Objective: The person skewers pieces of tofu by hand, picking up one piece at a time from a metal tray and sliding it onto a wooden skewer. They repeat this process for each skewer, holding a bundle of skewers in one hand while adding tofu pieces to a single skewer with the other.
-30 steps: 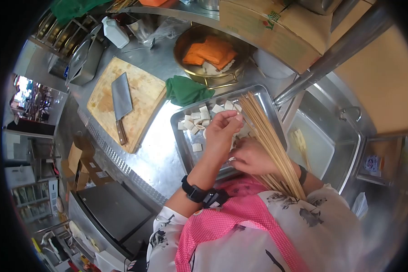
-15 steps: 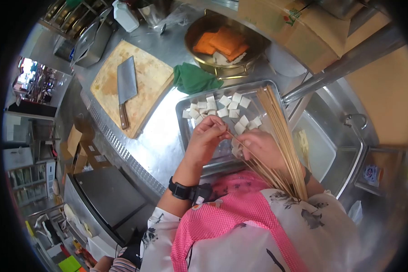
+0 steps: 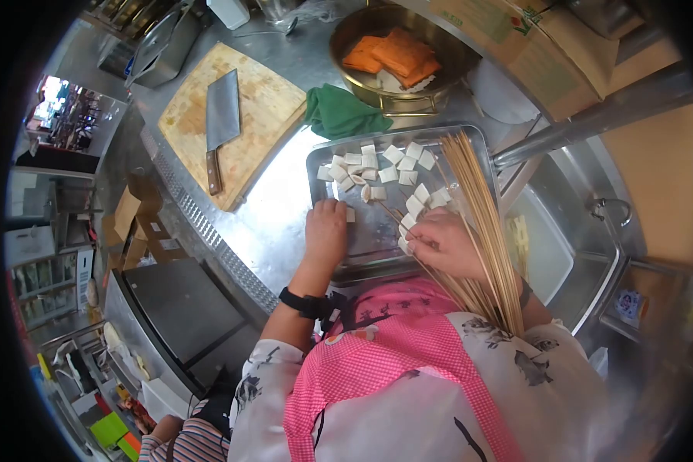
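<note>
My right hand point(image 3: 443, 242) is closed on a thin bamboo skewer point(image 3: 393, 213), whose free end points up and left over the metal tray point(image 3: 377, 254). White cubes point(image 3: 409, 222) lie right against its fingers, and one overlaps the skewer in this view. At the left side of the tray, my left hand point(image 3: 327, 231) reaches down with bent fingers around the edge of a single white cube point(image 3: 350, 215); its fingertips are partly hidden. A thick bundle of bamboo skewers point(image 3: 481, 208) leans across the tray's right side and over my right forearm. More white cubes point(image 3: 389, 174) are scattered at the tray's far side.
A cleaver point(image 3: 223, 112) rests on the wooden chopping board point(image 3: 266, 96) at left. Beyond the tray are a green cloth point(image 3: 339, 113) and a brass pot point(image 3: 393, 98) holding orange packets. A sink point(image 3: 547, 254) and cardboard box point(image 3: 516, 58) stand at right.
My left hand has let go of the skewer's tip and moved left and down to a white cube. My right hand keeps the skewer, slightly farther right. The view has shifted a little.
</note>
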A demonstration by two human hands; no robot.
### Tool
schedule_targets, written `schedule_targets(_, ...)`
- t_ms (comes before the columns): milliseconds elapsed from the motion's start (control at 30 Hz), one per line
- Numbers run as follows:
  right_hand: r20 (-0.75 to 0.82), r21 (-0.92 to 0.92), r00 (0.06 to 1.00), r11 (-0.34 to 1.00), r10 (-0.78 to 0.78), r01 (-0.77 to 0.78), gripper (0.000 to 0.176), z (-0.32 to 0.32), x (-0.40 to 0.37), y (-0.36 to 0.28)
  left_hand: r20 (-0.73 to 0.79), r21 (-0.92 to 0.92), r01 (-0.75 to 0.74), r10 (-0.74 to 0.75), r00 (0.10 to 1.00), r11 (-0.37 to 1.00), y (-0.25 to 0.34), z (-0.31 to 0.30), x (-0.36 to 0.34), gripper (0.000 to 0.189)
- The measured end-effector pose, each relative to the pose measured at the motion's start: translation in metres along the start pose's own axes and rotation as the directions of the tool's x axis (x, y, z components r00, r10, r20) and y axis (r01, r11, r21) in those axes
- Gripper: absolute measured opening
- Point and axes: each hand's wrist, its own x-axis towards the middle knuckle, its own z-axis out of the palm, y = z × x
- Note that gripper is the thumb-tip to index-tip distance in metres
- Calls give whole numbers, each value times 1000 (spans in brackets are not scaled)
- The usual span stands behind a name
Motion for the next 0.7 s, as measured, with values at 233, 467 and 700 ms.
schedule_targets(233, -61, 4, 996, 998, -60, 61, 14, 3, -5, 7, 199, -380, 287, -225, 954, 879, 8, 0, 15, 31)
schedule_targets(467, 23, -47, 999, 998, -29, 30, 16, -7, -2, -6, 458, -851, 376, -167, 873, -366, 27, -32, 28, 33)
schedule_targets(700, -41, -1, 997, 998, -68, 68, 19, 0, -6, 1, 565, -629, 326, -126, 816, -706, 28, -34, 38, 20)
